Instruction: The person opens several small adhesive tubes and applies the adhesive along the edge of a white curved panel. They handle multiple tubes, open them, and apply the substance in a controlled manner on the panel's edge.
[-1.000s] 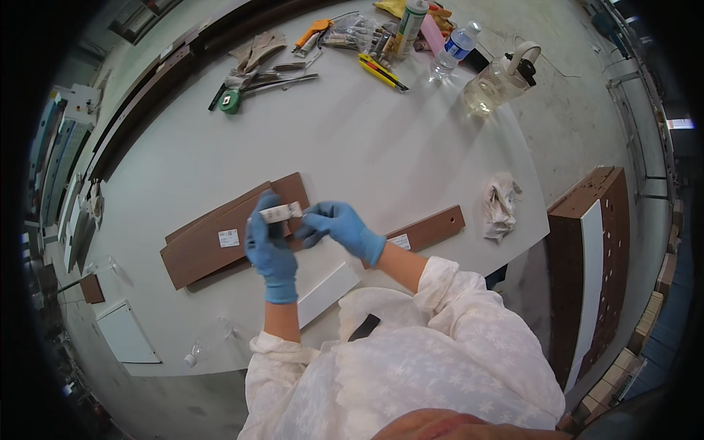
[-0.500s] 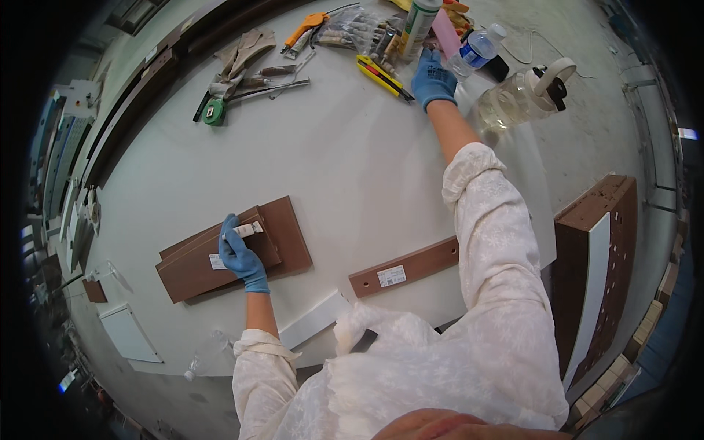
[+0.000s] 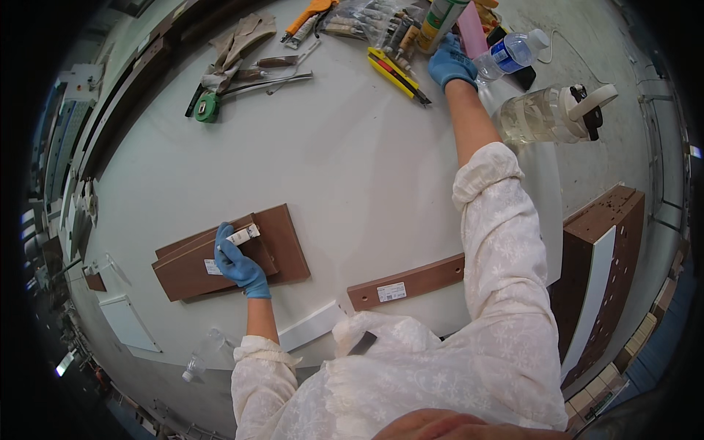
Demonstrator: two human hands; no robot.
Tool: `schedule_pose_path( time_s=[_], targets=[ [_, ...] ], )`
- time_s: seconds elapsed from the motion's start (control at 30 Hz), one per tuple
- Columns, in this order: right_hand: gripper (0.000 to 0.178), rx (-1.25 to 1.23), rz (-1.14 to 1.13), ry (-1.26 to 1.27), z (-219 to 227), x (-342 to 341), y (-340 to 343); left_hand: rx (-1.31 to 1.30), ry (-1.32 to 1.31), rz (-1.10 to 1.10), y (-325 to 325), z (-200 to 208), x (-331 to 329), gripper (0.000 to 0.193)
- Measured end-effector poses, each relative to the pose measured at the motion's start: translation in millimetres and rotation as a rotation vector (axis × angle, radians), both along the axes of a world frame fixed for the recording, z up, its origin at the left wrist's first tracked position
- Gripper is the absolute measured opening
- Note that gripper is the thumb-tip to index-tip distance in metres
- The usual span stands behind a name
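Observation:
My left hand [image 3: 240, 265], in a blue glove, is closed around a small white tube [image 3: 244, 235]. It sits over a stack of brown boards [image 3: 180, 275], the top one bearing a white label. My right hand [image 3: 452, 64], gloved alike, reaches to the far right of the table, beside a green and white cylindrical container [image 3: 442, 20] and a pink piece [image 3: 471, 31]. Its fingertips are hidden among these things, so I cannot make out what they touch. Close by are a yellow utility knife [image 3: 396, 73] and a clear plastic bottle [image 3: 507, 56].
A large clear jug [image 3: 535, 117] stands right of my forearm. Toward the back left lie a green tape measure [image 3: 207, 108], an orange-handled tool [image 3: 304, 18] and a bag of tubes [image 3: 359, 20]. A narrow brown strip [image 3: 418, 282] lies near me. Brown panels [image 3: 598, 271] stand at the right.
My view has shifted slightly, so the far items sit a little higher and further right. My left hand still holds the tube; my right hand stays among the far items.

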State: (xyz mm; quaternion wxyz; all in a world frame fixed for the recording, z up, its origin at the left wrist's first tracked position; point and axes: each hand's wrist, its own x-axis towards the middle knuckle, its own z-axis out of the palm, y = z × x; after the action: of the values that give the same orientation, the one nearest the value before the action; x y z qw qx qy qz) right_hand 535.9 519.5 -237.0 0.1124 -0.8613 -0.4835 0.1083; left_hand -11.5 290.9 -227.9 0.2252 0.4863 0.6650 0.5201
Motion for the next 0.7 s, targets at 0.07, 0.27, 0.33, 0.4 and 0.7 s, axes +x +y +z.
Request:
schedule_pose_path(
  time_s=[0.07,0.27,0.33,0.4,0.7],
  targets=[
    [0.060,-0.007,0.004,-0.020,3.2,-2.4,-3.0,-0.015,0.002,0.000,0.1,-0.1,-0.4,0.047],
    [0.045,-0.041,-0.054,-0.166,16.5,-27.0,-22.4,-0.024,0.016,0.001,0.9,-0.3,-0.5,0.047],
    [0.039,-0.145,0.089,-0.230,20.3,-39.5,-30.5,-0.023,0.020,-0.002,1.3,0.5,-0.5,0.047],
    [0.028,-0.038,0.165,-0.272,19.1,-58.0,-36.5,-0.013,0.026,-0.006,0.9,1.0,0.3,0.047],
    [0.028,-0.117,0.228,-0.320,21.4,-110.1,-3.2,-0.013,0.012,-0.002,1.4,2.1,3.6,0.046]
  ],
)
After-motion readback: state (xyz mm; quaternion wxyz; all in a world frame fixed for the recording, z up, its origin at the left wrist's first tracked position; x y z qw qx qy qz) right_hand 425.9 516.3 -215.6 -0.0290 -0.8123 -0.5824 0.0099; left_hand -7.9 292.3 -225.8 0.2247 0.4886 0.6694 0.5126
